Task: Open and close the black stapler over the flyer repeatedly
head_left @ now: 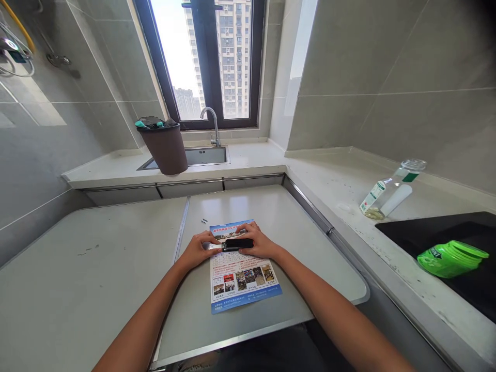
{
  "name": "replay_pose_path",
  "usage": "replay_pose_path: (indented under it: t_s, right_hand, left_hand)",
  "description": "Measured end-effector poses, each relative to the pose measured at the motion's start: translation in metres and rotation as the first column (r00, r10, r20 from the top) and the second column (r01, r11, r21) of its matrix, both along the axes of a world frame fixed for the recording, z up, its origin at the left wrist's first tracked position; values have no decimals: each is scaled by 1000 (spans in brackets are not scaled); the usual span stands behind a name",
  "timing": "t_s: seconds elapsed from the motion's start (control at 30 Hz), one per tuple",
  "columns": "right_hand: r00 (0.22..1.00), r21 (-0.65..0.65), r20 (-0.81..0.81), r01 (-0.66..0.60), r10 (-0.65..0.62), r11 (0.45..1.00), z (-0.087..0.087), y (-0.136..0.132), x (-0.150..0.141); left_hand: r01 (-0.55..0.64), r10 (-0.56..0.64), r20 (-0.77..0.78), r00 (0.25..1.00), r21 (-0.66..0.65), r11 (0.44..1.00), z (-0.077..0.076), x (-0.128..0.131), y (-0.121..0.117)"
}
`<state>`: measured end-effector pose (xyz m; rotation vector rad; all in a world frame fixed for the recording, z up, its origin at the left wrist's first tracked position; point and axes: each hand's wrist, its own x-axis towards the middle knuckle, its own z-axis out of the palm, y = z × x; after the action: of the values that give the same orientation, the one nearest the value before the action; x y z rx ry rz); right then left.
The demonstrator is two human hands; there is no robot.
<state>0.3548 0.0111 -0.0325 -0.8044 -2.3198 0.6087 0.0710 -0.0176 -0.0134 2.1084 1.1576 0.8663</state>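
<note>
A black stapler lies crosswise over a printed flyer with blue borders and small photos. My right hand grips its right end, thumb on the near side and fingers on the far side. At the other end, my left hand pinches the stapler's silvery left tip between thumb and fingers; the exact contact is partly hidden. Just beyond the flyer's upper left corner, a few small metal staple strips rest on the pale folding table.
A brown bin stands by the sink and tap under the window. On the right counter are a tilted clear bottle and a green container on a black panel.
</note>
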Motion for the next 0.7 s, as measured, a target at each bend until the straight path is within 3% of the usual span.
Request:
replay_pose_path:
  t_s: [0.13,0.2,0.27,0.33,0.4,0.47,0.7]
  right_hand:
    - [976,-54,-207,-80,67,995,5,-2,0]
    - [959,-61,-281,-46,27,997,6,-3,1]
    - [962,20,-270,46,-39,999,4,-4,2]
    - [981,166,-176,108,-79,980,2,-6,2]
    - [993,327,-50,116,-106,938,0,-8,0]
    - [989,465,56,95,-137,880,0,-11,-4]
    - [962,679,212,-18,-173,734,-3,-16,-12]
  left_hand:
    - [41,17,295,955,-188,981,-1,2,1]
    - [98,105,521,847,-347,933,-2,3,1]
    - [214,205,674,710,-483,849,-3,2,2]
    - [356,249,723,645,-571,740,-3,-1,2]
    - [457,242,724,646,-621,636,-4,-5,2]
    - [506,228,721,654,-641,577,-5,-8,3]
    - [545,231,748,622,-626,558,-11,-11,6]
